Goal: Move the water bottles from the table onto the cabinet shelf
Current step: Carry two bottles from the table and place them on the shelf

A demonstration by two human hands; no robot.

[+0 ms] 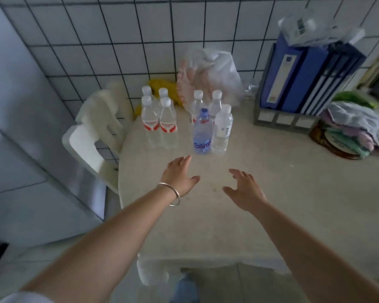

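Several water bottles stand upright at the far side of the pale round table (271, 215). A cluster with red-and-white labels (159, 121) is at the left. A blue-tinted bottle (202, 132) and a clear white-capped bottle (222, 130) stand in front at the right, with two more bottles behind them. My left hand (179, 176), with a silver bangle on its wrist, hovers open just short of the blue-tinted bottle. My right hand (245, 189) hovers open over the table, fingers spread, below the clear bottle. Neither hand touches anything.
A white plastic chair (94, 136) stands left of the table against the tiled wall. Plastic bags (210, 75) lie behind the bottles. Blue binders in a grey rack (304, 79) and a heap of cloths (359, 130) fill the right side. A grey cabinet (20, 127) is at the left.
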